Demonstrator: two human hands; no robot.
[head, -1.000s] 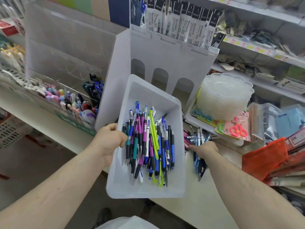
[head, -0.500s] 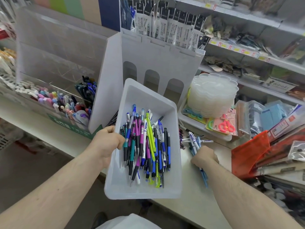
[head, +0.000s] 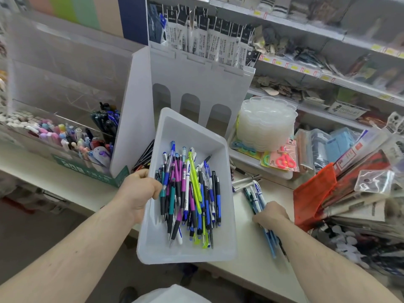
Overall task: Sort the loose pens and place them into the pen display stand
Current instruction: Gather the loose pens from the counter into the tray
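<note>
A clear rack [head: 54, 136] of coloured pens is sitting at the left on the counter [head: 251, 265], beside the white pen display stand [head: 196, 84]. The left hand [head: 140, 191] is gripping the side wall of a white tray [head: 190, 252] heaped with loose pens [head: 188, 193]. The right hand [head: 271, 213] is curling around a bundle of blue pens [head: 258, 200] lying on the counter.

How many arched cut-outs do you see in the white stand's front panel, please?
3, in a row above the tray: left, middle, right. Their lower ends are hidden behind the tray.
</note>
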